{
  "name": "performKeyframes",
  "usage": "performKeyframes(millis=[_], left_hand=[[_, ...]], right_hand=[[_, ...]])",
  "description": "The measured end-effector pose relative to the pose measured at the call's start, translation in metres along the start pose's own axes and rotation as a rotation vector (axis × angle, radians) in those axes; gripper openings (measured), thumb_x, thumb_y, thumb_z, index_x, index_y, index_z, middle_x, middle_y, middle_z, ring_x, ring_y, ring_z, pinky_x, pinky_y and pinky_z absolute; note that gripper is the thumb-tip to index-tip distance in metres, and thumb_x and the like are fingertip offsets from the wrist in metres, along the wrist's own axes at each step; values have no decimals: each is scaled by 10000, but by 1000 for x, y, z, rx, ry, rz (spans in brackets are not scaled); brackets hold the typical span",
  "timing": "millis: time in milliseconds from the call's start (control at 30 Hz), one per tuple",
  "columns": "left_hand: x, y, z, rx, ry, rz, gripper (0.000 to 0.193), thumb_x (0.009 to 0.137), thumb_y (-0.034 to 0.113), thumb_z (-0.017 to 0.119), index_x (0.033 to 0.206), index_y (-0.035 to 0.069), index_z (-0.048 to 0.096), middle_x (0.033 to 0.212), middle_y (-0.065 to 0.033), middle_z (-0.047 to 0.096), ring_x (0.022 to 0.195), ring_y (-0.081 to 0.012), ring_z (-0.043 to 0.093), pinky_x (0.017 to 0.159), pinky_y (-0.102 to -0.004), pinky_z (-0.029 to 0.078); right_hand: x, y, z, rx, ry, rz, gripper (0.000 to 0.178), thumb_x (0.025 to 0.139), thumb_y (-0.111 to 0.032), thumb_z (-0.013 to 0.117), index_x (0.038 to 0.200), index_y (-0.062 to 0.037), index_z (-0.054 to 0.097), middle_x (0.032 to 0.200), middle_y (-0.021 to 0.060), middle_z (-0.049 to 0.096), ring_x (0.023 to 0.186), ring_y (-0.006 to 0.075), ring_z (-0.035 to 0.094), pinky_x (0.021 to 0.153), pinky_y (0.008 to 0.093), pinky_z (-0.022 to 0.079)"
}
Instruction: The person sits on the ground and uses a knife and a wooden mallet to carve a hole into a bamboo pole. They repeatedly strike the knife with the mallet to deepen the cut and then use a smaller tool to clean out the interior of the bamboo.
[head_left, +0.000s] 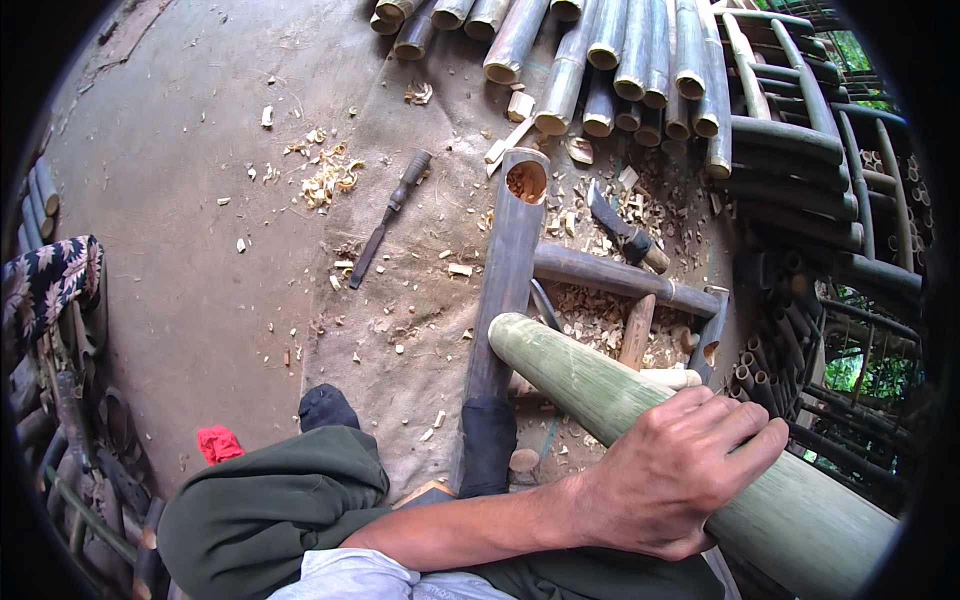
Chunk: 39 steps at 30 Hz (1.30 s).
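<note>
My left hand [690, 470] reaches across my lap and is closed over the top of a thick green bamboo pole [590, 385]. The pole slants from the lower right, and its rounded far end overlaps the long post of a dark bamboo frame [497, 270]; whether they touch, I cannot tell. The post has a scooped-out top end and a black wrapping [488, 440] round its lower part. A dark rail [625, 278] runs rightward from it to a shorter post. My right hand is out of sight. Beyond the rail lies a curved-blade knife [625, 230] with a wooden handle.
A chisel [390, 215] lies on the ground cloth left of the frame, near curled shavings [335, 172]. Cut bamboo poles [570, 70] are stacked at the far side. Bamboo racks [790, 140] stand on the right. A red cloth [218, 444] lies by my knee.
</note>
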<state>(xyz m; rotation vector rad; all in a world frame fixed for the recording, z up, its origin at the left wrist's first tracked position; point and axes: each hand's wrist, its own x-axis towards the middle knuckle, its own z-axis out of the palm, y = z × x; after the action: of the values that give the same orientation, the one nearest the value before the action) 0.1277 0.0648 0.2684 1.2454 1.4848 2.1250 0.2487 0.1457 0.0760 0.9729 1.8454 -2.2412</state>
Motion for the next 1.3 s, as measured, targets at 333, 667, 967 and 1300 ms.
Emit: performKeyframes(millis=[333,667,967,1300], left_hand=[[-2,1,-8,-5,-18,-25,787,602,312,860,1278,-17,627,1181,-165,708,1040,-332,721,918,-446,571],[0,2,-1,-9,154,49,739,547,109,809,1229,-60,581,1018,-157,609,956,-333,661,812,-420,508],[0,-3,-2,-13,71,-5,777,527,164,834,1243,-5,587,1060,-144,632,943,-349,678,845,-447,536],[0,-4,2,28,57,22,729,604,267,852,1227,-5,588,1017,-166,626,933,-376,681,819,-462,539]], right_hand=[[-5,1,1,-13,18,-2,799,1040,-627,459,1612,-75,377,1498,179,538,1351,319,582,1139,505,514],[-15,-6,-5,-24,89,1,825,1043,-650,423,1627,-71,365,1537,199,505,1385,338,557,1159,512,501],[-28,-27,-21,-18,250,-70,848,1045,-670,391,1640,-66,353,1572,217,475,1415,355,535,1177,518,488],[-51,-94,-69,-2,524,-386,876,1048,-693,356,1655,-62,340,1611,236,441,1449,375,510,1196,525,474]])
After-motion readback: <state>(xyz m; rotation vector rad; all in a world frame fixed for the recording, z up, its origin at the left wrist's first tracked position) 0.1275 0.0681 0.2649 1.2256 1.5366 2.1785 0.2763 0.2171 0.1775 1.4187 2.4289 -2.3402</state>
